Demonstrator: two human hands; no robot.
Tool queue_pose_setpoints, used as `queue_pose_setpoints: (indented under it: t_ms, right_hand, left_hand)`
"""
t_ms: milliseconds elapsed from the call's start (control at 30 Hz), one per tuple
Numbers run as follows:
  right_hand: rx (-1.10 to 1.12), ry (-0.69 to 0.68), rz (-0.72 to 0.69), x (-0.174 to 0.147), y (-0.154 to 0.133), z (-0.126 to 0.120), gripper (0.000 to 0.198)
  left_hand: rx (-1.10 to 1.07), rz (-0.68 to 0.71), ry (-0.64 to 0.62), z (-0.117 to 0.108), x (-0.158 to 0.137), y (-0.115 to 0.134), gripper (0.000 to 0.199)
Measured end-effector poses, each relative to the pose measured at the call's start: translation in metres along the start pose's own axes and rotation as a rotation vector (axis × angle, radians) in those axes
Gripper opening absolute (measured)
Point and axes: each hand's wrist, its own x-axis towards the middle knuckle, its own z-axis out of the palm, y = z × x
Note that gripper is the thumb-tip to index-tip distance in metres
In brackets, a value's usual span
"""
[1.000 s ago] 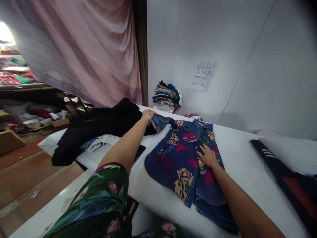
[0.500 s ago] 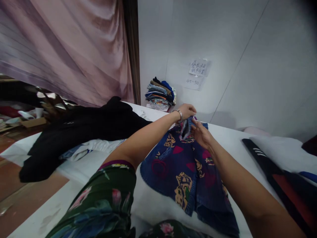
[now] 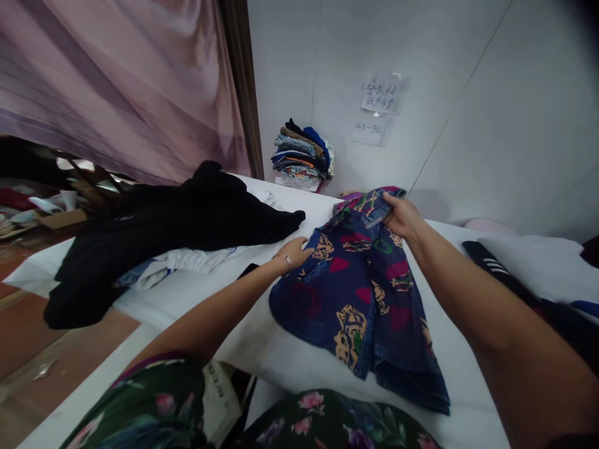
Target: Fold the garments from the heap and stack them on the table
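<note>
A dark blue denim shirt (image 3: 339, 293) with tan, red and green prints lies front up, its curved hem toward me. My left hand (image 3: 294, 251), with a bracelet at the wrist, pinches the shirt's left edge. At the far end, my right hand (image 3: 401, 215) has its thumb and fingers closed on a plain denim part near the top; I cannot tell whether that is collar or cuff. The upper part of the shirt is bunched and slightly raised there.
A black garment (image 3: 187, 218) lies over pale clothes on the left of the white table (image 3: 468, 374). A folded clothes stack (image 3: 302, 153) stands at the back by the wall. Dark garments (image 3: 496, 268) and a white bag (image 3: 547, 262) are at right. Handwritten papers (image 3: 380, 96) hang above.
My hands have moved apart from the shirt's top middle. The left came back to its left edge, the right went to its upper right. The shirt's top is now spread wider.
</note>
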Motion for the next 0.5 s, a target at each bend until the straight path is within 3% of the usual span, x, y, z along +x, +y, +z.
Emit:
queue_pose_setpoints:
  t_ms: [100, 233, 367, 500]
  right_hand:
    - [-0.044, 0.042, -0.037, 0.018, -0.025, -0.002, 0.013]
    - [-0.062, 0.129, -0.129, 0.036, -0.055, -0.006, 0.012]
    - [-0.092, 0.202, -0.198, 0.046, -0.081, -0.018, 0.014]
    - [-0.220, 0.294, -0.268, 0.048, -0.102, -0.043, 0.019]
  left_hand:
    - [0.216, -0.053, -0.063, 0.023, -0.028, -0.033, 0.053]
    - [0.268, -0.121, -0.117, 0.028, -0.046, -0.044, 0.056]
    - [0.241, -0.071, -0.175, 0.014, -0.049, -0.031, 0.044]
    - [0.164, 0.078, -0.215, 0.010, -0.052, 0.002, 0.042]
